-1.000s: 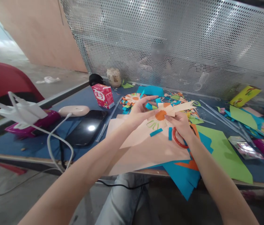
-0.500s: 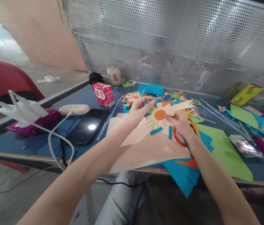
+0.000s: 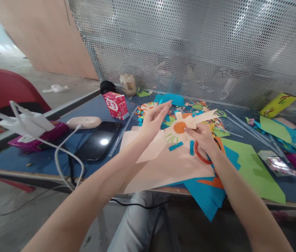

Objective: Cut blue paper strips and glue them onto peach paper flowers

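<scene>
My right hand (image 3: 202, 137) pinches a paper flower with pale petals and a toothed orange centre (image 3: 180, 127). A long pale paper strip (image 3: 206, 116) sticks out from it to the right. Left of the flower, my left hand (image 3: 155, 119) is raised with its fingers stretched out, apart from the flower and holding nothing I can see. Below lie blue paper strips (image 3: 176, 146) and a green paper piece with looped strands (image 3: 171, 139) on a large pale sheet (image 3: 161, 171). Red-handled scissors (image 3: 199, 156) lie beneath my right wrist, their blades hidden.
Another paper flower (image 3: 148, 106) lies among coloured scraps behind my left hand. To the left are a pink box (image 3: 115, 105), a black phone (image 3: 98, 141) and a white cable (image 3: 56, 161). Green sheets (image 3: 253, 168) and clear sticks (image 3: 250, 127) lie right. A perforated metal panel (image 3: 203, 42) closes the back.
My left hand has drawn back leftward from the flower, its fingers straightening. My right hand keeps hold of the flower in nearly the same place.
</scene>
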Tool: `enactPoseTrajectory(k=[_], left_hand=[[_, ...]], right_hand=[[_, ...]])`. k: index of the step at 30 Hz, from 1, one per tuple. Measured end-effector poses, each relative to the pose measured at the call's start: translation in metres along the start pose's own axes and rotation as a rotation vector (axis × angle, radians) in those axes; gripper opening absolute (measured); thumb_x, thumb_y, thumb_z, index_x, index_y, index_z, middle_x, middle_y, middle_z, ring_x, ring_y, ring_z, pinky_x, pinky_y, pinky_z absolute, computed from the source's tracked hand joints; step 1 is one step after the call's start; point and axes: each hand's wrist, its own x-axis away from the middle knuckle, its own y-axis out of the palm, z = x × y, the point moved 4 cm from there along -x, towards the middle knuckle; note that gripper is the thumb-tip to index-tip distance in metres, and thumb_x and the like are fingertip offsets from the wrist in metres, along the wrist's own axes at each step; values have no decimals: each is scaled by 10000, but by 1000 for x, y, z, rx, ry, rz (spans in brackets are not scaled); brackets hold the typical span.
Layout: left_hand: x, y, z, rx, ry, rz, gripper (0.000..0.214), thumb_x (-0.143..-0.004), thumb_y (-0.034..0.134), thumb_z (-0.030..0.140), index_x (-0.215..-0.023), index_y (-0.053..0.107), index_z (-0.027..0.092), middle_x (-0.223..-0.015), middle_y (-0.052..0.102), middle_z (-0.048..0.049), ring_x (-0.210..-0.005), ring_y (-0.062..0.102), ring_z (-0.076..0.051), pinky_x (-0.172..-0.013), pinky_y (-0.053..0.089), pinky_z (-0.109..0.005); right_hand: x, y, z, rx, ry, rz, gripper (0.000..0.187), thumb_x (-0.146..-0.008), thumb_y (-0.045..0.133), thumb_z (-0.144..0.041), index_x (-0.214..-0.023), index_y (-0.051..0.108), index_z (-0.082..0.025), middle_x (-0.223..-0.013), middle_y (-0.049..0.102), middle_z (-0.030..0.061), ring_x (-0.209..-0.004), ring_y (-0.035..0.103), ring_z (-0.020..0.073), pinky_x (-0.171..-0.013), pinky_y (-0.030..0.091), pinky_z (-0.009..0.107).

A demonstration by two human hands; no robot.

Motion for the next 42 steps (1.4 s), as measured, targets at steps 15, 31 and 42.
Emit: enactPoseTrajectory(k=[15,31,42], left_hand=[[-7,-13,-7,-75,31,74,370,-651,659,218,-1014,602,171,-832,638,-30,-742,595,-116,-684,469,-240],[-7,-5,0,-60,-13,-72,221,-741,566,344,-862,658,184,-898,661,-55,-796,597,-151,-672,462,-259],[13,-2,36,-53,254,-256,276,-762,526,441,-848,652,211,-926,611,-64,-918,542,-206,-808,409,-334]], right_hand=[[0,-21,-20,104,-223,250,213,-615,679,-404,-597,615,-202,-614,607,-4,-614,558,156,-597,452,299],[-2,-22,-19,251,-387,42,150,-704,633,-390,-742,690,-256,-843,656,18,-864,589,198,-782,465,340],[16,-24,-41,855,-916,204,199,-832,542,-272,-943,676,-369,-900,642,4,-877,535,173,-833,409,351]])
